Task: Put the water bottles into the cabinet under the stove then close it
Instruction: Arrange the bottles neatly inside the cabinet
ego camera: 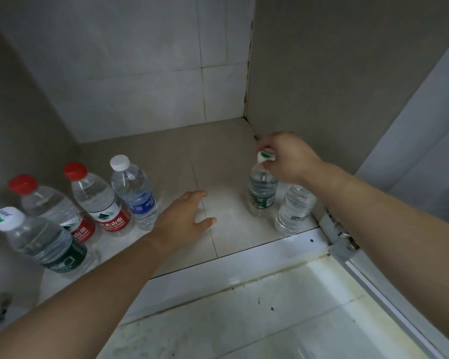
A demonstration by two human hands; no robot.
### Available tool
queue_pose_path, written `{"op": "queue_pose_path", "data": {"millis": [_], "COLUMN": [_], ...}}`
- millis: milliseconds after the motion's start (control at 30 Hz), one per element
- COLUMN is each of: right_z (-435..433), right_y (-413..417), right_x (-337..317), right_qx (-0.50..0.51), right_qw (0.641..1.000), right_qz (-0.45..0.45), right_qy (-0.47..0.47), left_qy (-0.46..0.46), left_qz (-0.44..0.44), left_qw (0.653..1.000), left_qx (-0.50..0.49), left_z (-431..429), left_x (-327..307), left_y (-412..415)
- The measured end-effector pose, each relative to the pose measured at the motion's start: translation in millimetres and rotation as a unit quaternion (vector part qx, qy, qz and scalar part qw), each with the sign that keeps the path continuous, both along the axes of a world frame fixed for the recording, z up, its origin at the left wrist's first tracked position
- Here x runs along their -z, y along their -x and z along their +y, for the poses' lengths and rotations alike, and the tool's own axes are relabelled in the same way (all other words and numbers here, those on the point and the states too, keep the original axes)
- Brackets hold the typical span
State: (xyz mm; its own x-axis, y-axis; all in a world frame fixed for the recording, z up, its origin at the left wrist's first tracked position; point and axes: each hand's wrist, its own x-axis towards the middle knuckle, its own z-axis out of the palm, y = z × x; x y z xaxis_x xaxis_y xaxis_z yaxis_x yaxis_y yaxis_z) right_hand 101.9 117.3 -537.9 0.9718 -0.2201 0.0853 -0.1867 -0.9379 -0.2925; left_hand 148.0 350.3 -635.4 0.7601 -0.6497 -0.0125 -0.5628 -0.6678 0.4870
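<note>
Inside the open cabinet [226, 141], my right hand [285, 159] grips the white-and-green cap of a green-labelled water bottle [261, 193] standing upright on the cabinet floor at the right. A second clear bottle [294, 208] stands just to its right, partly hidden under my wrist. My left hand [184, 216] hovers open, palm down, over the middle of the floor, holding nothing. At the left stand several more bottles: a blue-labelled one with a white cap [135, 190], two red-capped ones [99, 200] [49, 206], and a green-labelled one [42, 242] nearest me.
The cabinet door [425, 130] hangs open at the right, its hinge [340, 239] at the front corner. A white sill [244, 257] fronts the cabinet, with stained floor tiles [270, 320] below. Tiled back wall and grey side walls enclose the space.
</note>
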Motion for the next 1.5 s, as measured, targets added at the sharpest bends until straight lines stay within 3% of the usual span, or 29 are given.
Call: {"op": "queue_pose_path", "data": {"millis": [333, 567, 733, 867, 1033, 1200, 1333, 1500], "right_z": [101.3, 185.5, 197.6, 184.2, 184.7, 189.2, 191.5, 186.8], "right_y": [-20.6, -40.8, -43.0, -37.7, -27.4, -22.0, -19.9, -19.4], "right_x": [-7.1, 0.7, 9.6, 31.9, 101.2, 156.7, 175.5, 183.5], "right_qx": [-0.172, -0.257, -0.268, -0.222, -0.220, -0.238, -0.253, -0.263], "right_qw": [0.975, 0.957, 0.945, 0.949, 0.960, 0.942, 0.935, 0.935], "right_qz": [-0.016, -0.028, -0.033, -0.014, 0.122, 0.230, 0.246, 0.235], "right_qy": [-0.142, -0.135, -0.182, -0.222, -0.120, -0.056, 0.021, 0.028], "left_qy": [0.079, 0.152, 0.157, 0.177, 0.159, 0.122, 0.175, 0.178], "left_qz": [0.018, 0.078, 0.075, 0.077, 0.061, 0.051, 0.018, -0.044], "left_qw": [0.995, 0.977, 0.974, 0.966, 0.963, 0.971, 0.966, 0.957], "left_qx": [-0.050, -0.129, -0.144, -0.174, -0.208, -0.200, -0.189, -0.226], "left_z": [54.7, 124.3, 146.3, 163.2, 180.6, 182.1, 175.4, 171.1], "left_x": [-26.7, -33.0, -28.6, -27.5, -28.4, -38.4, -50.5, -49.6], "left_y": [-4.0, -7.3, -3.7, -1.7, -4.5, -6.3, -5.9, -9.0]}}
